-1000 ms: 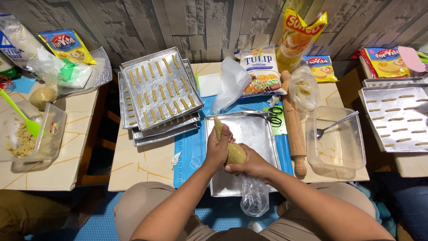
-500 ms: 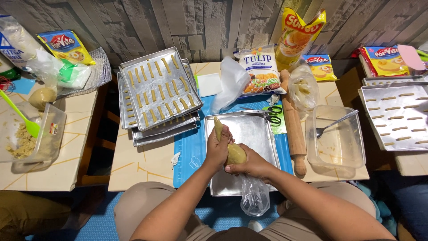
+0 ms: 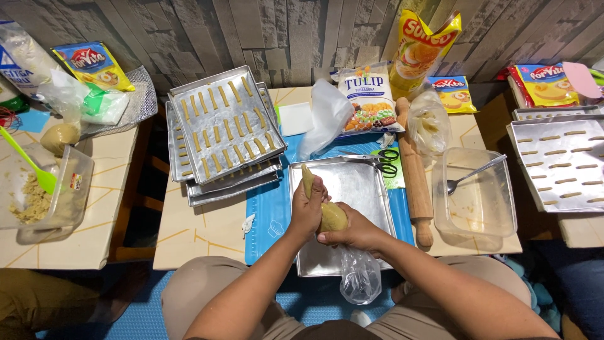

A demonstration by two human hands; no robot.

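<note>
Centre of frame: left hand (image 3: 306, 211) clenched around the narrow front of a dough-filled piping bag (image 3: 331, 216), its tip pointing up-frame over an empty metal tray (image 3: 362, 189); right hand (image 3: 356, 232) grasps the bag's bulging rear, loose plastic tail hanging toward the lower edge; upper left of centre, stacked trays (image 3: 220, 135) bear rows of dough sticks; rolling pin (image 3: 416, 179) lies just right of the empty tray.
</note>
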